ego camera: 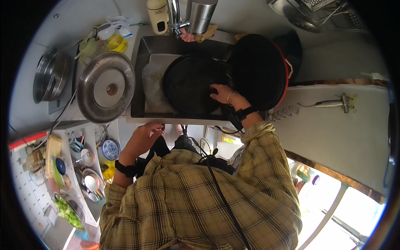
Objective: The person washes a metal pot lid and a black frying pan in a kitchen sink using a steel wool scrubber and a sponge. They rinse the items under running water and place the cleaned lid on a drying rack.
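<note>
A double-sided electric griddle lies in the steel sink (156,120), its lid raised. My right hand (223,93) reaches over the right part of the round black lower plate (192,84), fingers apart and holding nothing; whether the fingertips touch the plate I cannot tell. The black upper plate with a red rim (256,72) leans open at the right. My left hand (145,137) hangs just in front of the sink's front edge, its fingers curled near that edge; whether it holds something small is unclear. A chrome faucet (175,18) stands behind the sink.
A large steel lid (126,81) is left of the sink, with a steel pot (51,78) and an oil container (117,43) beyond. A coiled cord (284,113) runs along the right. Shelves with dishes (111,149) stand at lower left. Black cables hang before my body.
</note>
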`<control>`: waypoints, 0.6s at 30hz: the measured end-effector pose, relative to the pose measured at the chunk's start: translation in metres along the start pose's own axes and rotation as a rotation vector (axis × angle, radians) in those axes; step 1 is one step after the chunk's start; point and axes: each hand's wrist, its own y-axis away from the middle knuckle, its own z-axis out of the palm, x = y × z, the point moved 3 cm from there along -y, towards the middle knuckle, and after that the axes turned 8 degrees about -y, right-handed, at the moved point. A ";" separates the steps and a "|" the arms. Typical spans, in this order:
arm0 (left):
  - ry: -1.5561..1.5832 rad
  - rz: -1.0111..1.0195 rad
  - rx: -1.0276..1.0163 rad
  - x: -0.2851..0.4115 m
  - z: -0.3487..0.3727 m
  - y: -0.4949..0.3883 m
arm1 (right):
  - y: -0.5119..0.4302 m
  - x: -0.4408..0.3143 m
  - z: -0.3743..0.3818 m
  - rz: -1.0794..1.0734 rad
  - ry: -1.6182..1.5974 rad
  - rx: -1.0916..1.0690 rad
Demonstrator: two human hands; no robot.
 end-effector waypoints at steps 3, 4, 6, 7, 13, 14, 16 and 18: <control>0.048 0.069 -0.039 -0.003 -0.006 -0.008 | 0.003 -0.011 -0.034 -0.051 -0.074 0.214; 0.073 0.033 -0.092 -0.007 -0.008 -0.007 | 0.001 -0.013 -0.046 -0.066 -0.152 0.302; 0.096 0.070 -0.062 -0.013 -0.015 -0.006 | -0.009 -0.020 -0.075 -0.142 -0.182 0.446; 0.107 0.081 -0.047 -0.016 -0.017 -0.005 | -0.018 -0.025 -0.087 -0.162 -0.197 0.504; 0.065 0.100 0.084 -0.035 -0.022 0.002 | -0.104 -0.083 -0.136 -0.009 -0.111 0.816; 0.057 0.108 0.123 -0.037 -0.022 0.003 | -0.115 -0.091 -0.139 0.059 -0.104 0.777; 0.015 0.100 0.191 -0.041 -0.021 0.004 | -0.133 -0.104 -0.141 0.117 -0.026 0.751; -0.084 0.144 0.276 -0.045 -0.022 0.001 | -0.141 -0.106 -0.145 0.136 -0.029 0.746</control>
